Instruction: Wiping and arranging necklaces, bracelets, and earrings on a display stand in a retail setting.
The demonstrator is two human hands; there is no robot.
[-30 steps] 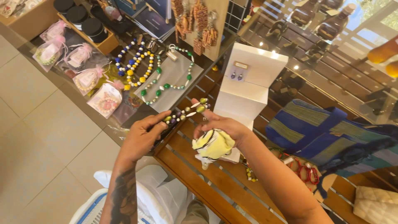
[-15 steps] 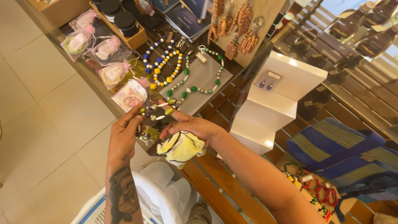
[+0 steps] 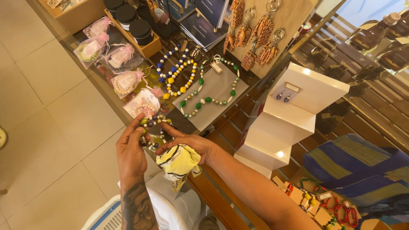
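Compared with a moment ago, both hands sit lower and further left in the frame, and the string of green, purple and pale beads [image 3: 154, 123] that was stretched between them is now bunched up between the fingertips.

The left hand [image 3: 131, 149], at lower left, has its grip pinched on the left end of that beaded string, thumb and forefinger closed on it. The right hand [image 3: 189, 147], just beside it at lower centre, has its fingertips on the other end of the string while its palm and lower fingers are clenched around a crumpled yellow-and-white cloth with black lines [image 3: 179, 164].

The string hangs just over the near edge of the glass-topped surface [image 3: 106, 91]. Further up lie a green and silver bead necklace on a grey card [image 3: 208, 91], a blue, yellow and white bead necklace [image 3: 177, 70], small clear bags tied with pink ribbon [image 3: 121, 57], black round lidded jars in a wooden tray [image 3: 138, 30] and a stepped white display stand with small earrings [image 3: 289, 115]. Pale floor tiles [image 3: 47, 127] fill the left side.

The lower loops of the string are hidden behind the fingers, and the folded blue striped fabric [image 3: 353, 168] at right is blurred by reflections.
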